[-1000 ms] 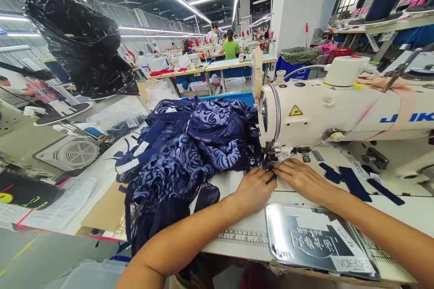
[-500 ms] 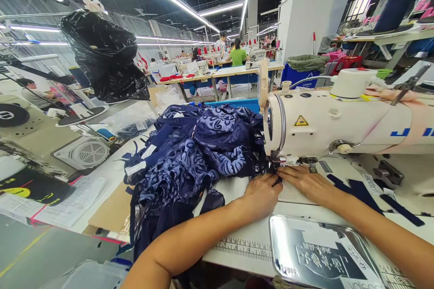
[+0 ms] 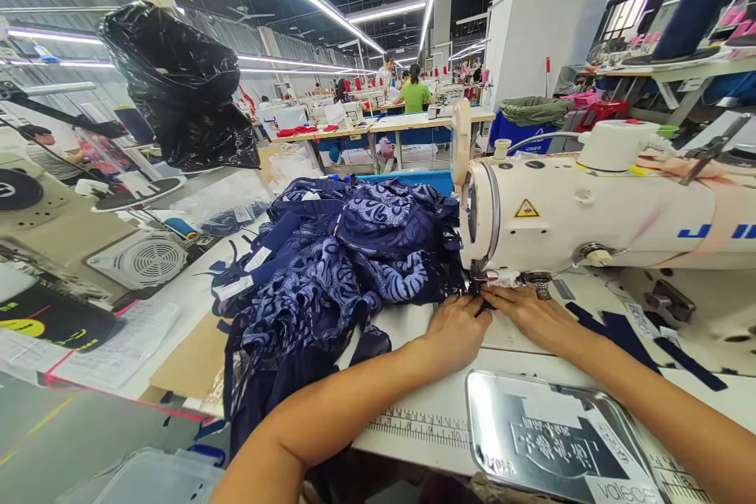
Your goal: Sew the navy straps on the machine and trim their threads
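Note:
My left hand (image 3: pixel 457 333) is closed on a small dark navy fabric strip (image 3: pixel 484 305) just in front of the needle area of a white sewing machine (image 3: pixel 543 209). My right hand (image 3: pixel 535 316) comes in from the other side, its fingers close together on the same strip beside the presser foot (image 3: pixel 476 282). The fingertips almost meet, and they hide most of the strip. Left of the machine head lies a heap of navy bras (image 3: pixel 383 236) with light blue lace, white labels showing among them. The heap's edge reaches close to the presser foot.
A shiny metal tin lid (image 3: pixel 555 433) lies on the table's front, over a printed ruler (image 3: pixel 419 429). Navy fabric strips (image 3: pixel 629 339) lie under the machine arm. A black plastic bag (image 3: pixel 177 87) hangs at the left above another machine (image 3: pixel 64 228). People work farther back.
Both hands stay at the presser foot with nearly the same hold. The view has shifted slightly; the heap and machine have not visibly moved.

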Demonstrator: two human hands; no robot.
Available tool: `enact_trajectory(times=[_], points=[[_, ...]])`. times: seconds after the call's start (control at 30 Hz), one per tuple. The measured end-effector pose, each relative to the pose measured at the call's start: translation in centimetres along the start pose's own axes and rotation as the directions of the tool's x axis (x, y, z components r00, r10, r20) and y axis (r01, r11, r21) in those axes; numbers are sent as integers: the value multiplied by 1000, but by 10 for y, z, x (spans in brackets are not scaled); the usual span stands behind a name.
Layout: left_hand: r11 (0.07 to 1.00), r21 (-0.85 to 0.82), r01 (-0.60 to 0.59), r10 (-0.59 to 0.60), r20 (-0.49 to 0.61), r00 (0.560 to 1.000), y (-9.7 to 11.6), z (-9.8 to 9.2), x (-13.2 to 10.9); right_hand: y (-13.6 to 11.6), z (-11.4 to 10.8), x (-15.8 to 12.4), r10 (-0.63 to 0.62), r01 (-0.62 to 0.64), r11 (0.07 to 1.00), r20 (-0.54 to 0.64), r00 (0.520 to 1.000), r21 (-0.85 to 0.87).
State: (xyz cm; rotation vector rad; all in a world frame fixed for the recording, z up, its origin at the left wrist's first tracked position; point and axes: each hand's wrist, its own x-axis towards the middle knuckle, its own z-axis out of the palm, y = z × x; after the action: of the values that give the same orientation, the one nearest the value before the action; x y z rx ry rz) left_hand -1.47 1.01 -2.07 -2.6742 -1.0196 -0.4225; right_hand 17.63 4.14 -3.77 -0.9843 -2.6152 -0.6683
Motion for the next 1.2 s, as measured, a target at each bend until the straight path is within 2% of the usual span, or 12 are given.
enact_trajectory(times=[0.17, 0.3, 0.43, 0.57, 0.7, 0.77, 1.0, 1.2], points=[[999, 34, 15, -14, -5, 1000, 3, -1, 3, -3, -10, 7, -12, 8, 999, -73, 997, -51], [999, 18, 34, -34, -12, 999, 5, -1, 4, -4, -18, 12, -18, 15, 1000, -107, 994, -26], [994, -98, 57, -56, 11, 998, 5, -6, -1, -4, -18, 13, 29, -25, 999, -88, 996, 42], [966, -236, 102, -83, 91, 992, -10, -14, -6, -7, -15, 12, 36, -26, 997, -138, 990, 75], [932, -308, 192, -156, 138, 978, -32, -19, -3, -16, -17, 12, 27, 0, 987, -171, 985, 159], [925, -328, 192, -157, 130, 979, -37, -21, -2, -20, -18, 14, 42, -8, 980, -165, 985, 198], [967, -218, 128, -107, 105, 989, -28, -18, -2, -16, -9, 12, 131, -66, 920, -145, 981, 387], [963, -237, 131, -100, 140, 985, -31, -16, -3, -11, -9, 9, 167, -59, 829, -146, 975, 556]])
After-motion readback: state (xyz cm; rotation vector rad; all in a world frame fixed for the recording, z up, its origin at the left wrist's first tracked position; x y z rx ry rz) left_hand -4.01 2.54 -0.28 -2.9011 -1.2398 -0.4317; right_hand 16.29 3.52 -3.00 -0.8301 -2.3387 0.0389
